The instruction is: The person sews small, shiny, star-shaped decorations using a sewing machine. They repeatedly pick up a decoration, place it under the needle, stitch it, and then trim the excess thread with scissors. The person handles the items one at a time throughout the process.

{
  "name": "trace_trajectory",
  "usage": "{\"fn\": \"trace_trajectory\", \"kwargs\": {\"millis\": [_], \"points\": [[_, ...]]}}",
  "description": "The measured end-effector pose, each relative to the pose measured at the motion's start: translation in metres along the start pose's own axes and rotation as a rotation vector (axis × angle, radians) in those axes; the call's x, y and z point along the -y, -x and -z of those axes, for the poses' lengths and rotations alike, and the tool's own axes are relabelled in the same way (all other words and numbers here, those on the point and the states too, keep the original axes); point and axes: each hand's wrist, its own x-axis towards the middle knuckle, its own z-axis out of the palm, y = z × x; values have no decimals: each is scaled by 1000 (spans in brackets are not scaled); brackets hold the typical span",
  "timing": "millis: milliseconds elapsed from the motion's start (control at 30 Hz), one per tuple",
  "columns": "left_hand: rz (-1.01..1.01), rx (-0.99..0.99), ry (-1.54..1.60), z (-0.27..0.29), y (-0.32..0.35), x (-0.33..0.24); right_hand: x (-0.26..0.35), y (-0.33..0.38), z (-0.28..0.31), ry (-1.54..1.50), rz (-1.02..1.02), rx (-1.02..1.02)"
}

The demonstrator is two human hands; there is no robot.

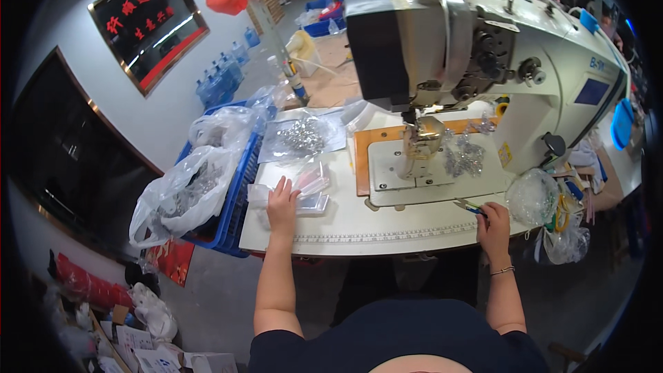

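Note:
My left hand lies on a small pile of clear plastic packets at the left of the sewing table, fingers stretched out and thumb apart. Near the table's front edge, my right hand is closed around small thread snips, whose blades point left. A large white sewing machine stands beyond my hands, its needle area over a metal plate. Shiny silvery pieces lie right of the needle. More silvery pieces are heaped on a clear sheet behind my left hand.
A blue crate with clear bags stands against the table's left side. A printed ruler strip runs along the front edge. At the right are a round clear bag and yellow-handled scissors. Cartons lie lower left.

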Motion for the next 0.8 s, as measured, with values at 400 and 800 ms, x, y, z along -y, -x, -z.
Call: {"fn": "trace_trajectory", "kwargs": {"millis": [400,800], "points": [[78,-186,350,0,7,3,98,-27,-57,-246,298,241],[134,-44,224,6,-2,-3,219,-84,-173,-502,565,402]]}}
